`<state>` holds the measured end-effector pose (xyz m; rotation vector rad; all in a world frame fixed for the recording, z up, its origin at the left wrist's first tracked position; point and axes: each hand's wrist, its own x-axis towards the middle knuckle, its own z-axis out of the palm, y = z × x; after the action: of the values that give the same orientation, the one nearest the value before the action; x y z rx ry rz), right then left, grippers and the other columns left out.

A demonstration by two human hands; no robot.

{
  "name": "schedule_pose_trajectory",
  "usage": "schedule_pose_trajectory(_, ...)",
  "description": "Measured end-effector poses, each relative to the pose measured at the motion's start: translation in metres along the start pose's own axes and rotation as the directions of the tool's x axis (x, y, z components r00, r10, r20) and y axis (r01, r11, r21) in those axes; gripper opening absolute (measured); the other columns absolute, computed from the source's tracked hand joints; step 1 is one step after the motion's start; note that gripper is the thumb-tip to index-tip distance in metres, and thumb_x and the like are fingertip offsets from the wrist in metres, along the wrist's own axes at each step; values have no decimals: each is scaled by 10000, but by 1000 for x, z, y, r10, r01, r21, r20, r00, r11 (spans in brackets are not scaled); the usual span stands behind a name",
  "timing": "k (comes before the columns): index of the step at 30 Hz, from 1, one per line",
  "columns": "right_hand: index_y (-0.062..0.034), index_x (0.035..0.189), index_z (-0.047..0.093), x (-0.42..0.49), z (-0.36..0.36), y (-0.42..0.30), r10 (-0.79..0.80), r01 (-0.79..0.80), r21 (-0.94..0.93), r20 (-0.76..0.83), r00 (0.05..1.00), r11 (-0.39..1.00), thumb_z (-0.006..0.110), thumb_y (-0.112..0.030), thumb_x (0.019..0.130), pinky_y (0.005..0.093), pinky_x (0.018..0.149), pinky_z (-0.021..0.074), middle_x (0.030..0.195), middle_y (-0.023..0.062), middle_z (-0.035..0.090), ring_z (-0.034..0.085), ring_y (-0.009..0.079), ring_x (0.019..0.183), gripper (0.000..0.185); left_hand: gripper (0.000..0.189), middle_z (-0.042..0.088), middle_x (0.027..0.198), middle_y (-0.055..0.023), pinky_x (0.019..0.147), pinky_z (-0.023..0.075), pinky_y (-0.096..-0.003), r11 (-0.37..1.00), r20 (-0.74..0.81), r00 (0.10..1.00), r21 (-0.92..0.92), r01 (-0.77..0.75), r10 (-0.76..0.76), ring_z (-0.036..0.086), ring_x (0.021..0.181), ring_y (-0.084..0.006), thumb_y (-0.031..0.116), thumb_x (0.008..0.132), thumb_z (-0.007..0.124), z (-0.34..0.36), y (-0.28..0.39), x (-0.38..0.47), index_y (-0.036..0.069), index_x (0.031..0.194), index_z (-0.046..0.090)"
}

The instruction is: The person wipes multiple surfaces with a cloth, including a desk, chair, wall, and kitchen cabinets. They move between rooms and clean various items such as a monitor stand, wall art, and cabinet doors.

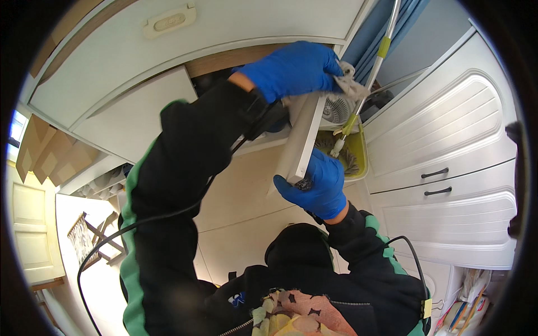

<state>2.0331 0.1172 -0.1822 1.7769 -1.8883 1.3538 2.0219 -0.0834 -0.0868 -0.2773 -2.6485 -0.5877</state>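
My left hand [294, 69], in a blue glove, is closed on a crumpled grey cloth [351, 82] at the upper end of a white open cabinet door [309, 138]. Lower down, my right hand [317, 185], also blue-gloved, grips the door's near corner. A dark, mesh-like scouring pad [303, 183] shows between that hand and the corner. The upper part of the door and the fingertips on the cloth are partly hidden.
Right of the door stands a yellow-green mop bucket [363, 164], with a mop's metal pole [374, 71] rising from it. White panelled cabinets [449, 113] line the right side. A white drawer front [252, 21] spans the top. Black cables run beside both arms.
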Motion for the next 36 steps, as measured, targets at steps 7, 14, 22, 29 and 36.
schedule_pose_trajectory(7,-66,1012,592,-19,13,19,-119,120,-14,38,992,993,712,-221,760,323,767,469,1003,107,589,591,238,880,319,305,623,1047,-103,833,516,-333,915,-37,991,-382,-132,128,630,910,-271,118,720,768,-26,62,-99,137,1015,694)
schedule_pose_trajectory(14,-21,1013,629,-11,7,10,-189,184,-203,-5,982,962,780,-205,641,327,736,486,1017,121,618,605,240,887,441,281,625,1039,-91,835,514,-337,909,-46,999,-416,-27,8,624,925,-278,133,769,723,-19,58,-102,123,1048,688)
schedule_pose_trajectory(22,-93,710,598,6,4,-9,21,-21,56,-12,1000,998,807,-233,625,305,428,369,591,36,505,498,206,442,265,269,645,1060,-114,828,524,-355,981,-187,978,149,124,-96,644,896,-282,232,847,630,18,-12,12,118,1084,688)
schedule_pose_trajectory(29,-92,699,587,1,1,-2,25,-26,34,37,999,999,809,-237,629,312,424,366,597,48,505,501,215,450,274,274,643,1068,-109,834,515,-383,978,-168,985,199,59,-25,636,910,-292,258,856,614,19,-17,30,114,1077,686)
schedule_pose_trajectory(36,-91,742,576,5,11,-2,-88,85,-50,-43,995,995,817,-248,634,322,457,391,637,59,515,515,224,489,307,250,635,943,-119,717,526,-335,956,38,998,-289,-45,58,638,788,-274,150,798,672,-23,40,-70,85,1038,695)
